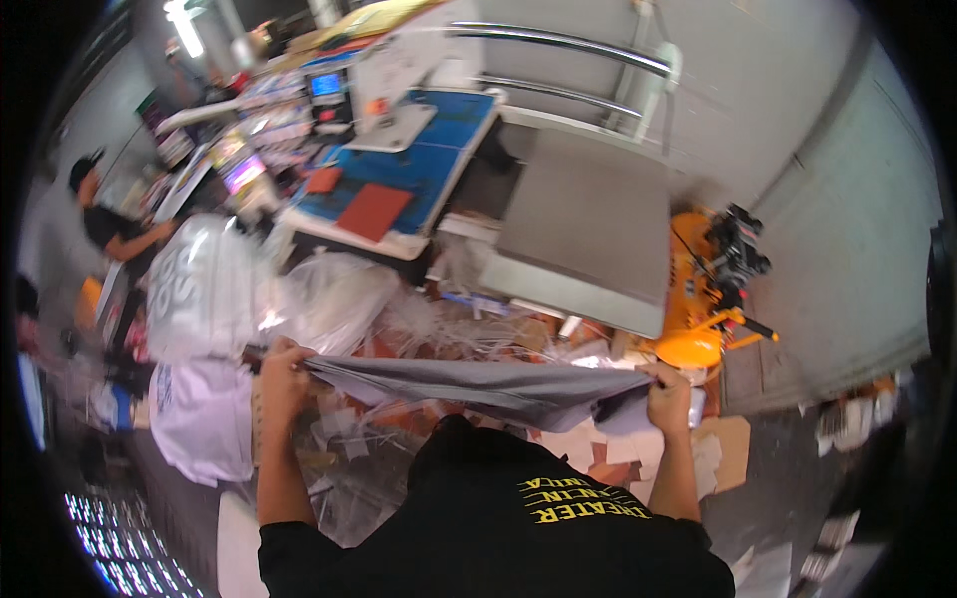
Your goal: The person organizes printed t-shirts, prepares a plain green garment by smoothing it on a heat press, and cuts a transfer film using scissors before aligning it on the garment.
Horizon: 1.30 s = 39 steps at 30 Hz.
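A grey cloth (pixel 488 387), perhaps a garment, is stretched sideways in front of my chest. My left hand (pixel 284 367) grips its left end with closed fingers. At the other end, my right hand (pixel 669 396) is closed on the right corner. The cloth's upper edge runs nearly straight between both hands, while its lower part sags in folds. Beyond it stands a machine with a flat grey plate (pixel 588 214) and a blue-topped bed (pixel 439 140) carrying reddish-brown pads (pixel 374 211).
Clear plastic bags (pixel 214 284) and a pale lilac garment (pixel 202 419) lie left. Paper and plastic scraps (pixel 349 439) litter the floor. A yellow-orange compressor (pixel 693 344) stands at right by the wall. Another person (pixel 125 224) works at far left. Chrome bars (pixel 558 38) cross the back.
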Each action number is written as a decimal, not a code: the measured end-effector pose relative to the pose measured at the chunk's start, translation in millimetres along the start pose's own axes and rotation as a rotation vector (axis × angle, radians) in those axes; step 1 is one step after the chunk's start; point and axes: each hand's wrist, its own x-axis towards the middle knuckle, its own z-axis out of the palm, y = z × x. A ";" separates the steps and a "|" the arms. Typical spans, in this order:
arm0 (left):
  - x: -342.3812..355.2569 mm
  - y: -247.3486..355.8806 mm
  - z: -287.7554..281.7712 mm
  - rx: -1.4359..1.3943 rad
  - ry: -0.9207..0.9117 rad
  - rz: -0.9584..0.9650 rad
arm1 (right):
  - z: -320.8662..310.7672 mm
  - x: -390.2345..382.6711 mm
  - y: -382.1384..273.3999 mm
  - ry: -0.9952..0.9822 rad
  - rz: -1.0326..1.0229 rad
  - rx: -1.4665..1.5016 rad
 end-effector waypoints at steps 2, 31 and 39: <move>53.3 14.1 14.4 -0.503 0.059 0.094 | -48.7 32.6 -10.8 0.068 -0.008 0.004; 520.9 250.2 394.5 -0.777 -0.129 -0.318 | -27.3 477.0 184.2 0.517 0.602 -0.308; 381.4 337.3 385.0 -0.247 -0.284 0.836 | 71.8 398.8 108.1 -0.111 0.025 -0.731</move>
